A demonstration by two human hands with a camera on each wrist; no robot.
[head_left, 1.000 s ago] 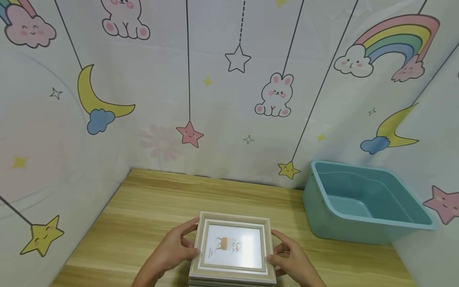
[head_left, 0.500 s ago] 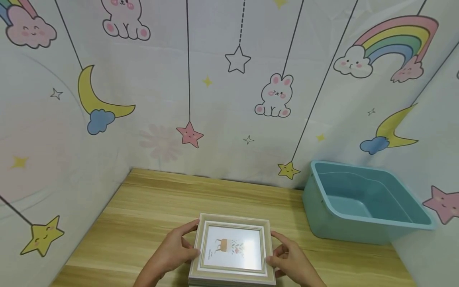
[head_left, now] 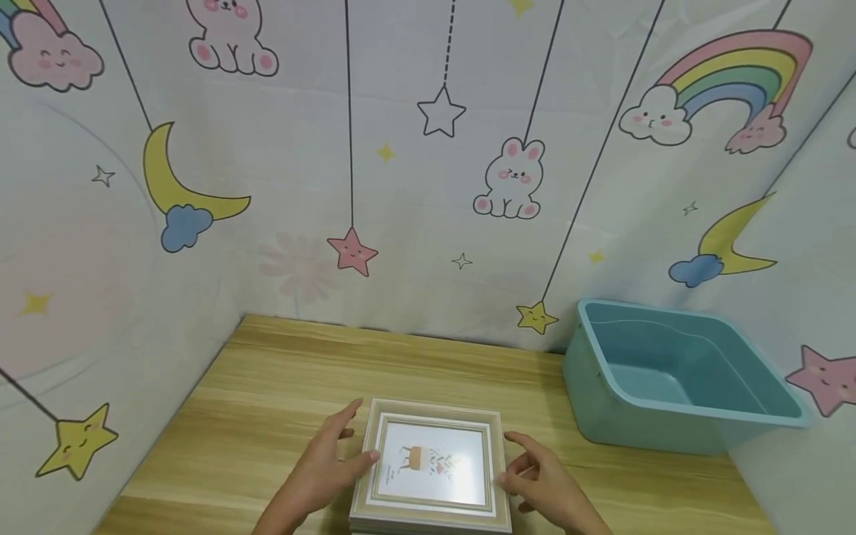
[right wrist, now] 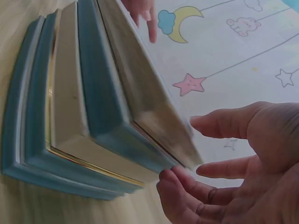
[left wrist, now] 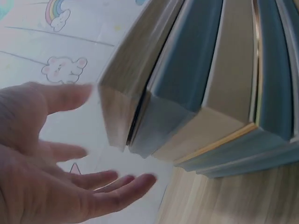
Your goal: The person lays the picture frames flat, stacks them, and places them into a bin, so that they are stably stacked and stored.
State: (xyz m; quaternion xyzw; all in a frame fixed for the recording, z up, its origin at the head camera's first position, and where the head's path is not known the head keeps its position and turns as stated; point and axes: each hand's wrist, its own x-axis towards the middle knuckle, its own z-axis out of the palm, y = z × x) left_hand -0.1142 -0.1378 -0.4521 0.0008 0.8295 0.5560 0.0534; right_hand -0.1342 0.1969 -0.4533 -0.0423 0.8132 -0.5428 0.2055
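Observation:
A stack of several picture frames, with beige and blue edges, stands on the wooden table. On top lies a beige picture frame (head_left: 438,461) holding a print of an orange pot with flowers. My left hand (head_left: 324,468) is at its left side, fingers spread away from the edge, thumb overlapping the border. In the left wrist view a gap shows between the left hand (left wrist: 70,163) and the stack's sides (left wrist: 201,93). My right hand (head_left: 545,483) is at the opposite side. In the right wrist view its fingertips (right wrist: 175,179) are right at the top frame's corner, fingers loosely bent.
A blue-green plastic tub (head_left: 682,423) stands at the right back of the wooden table (head_left: 281,371). Behind and at both sides hangs a white cloth (head_left: 287,148) printed with stars, moons and rabbits.
My left fingers have come away from the top frame's left edge and spread. The right hand has loosened slightly at its edge. The stack stays where it was.

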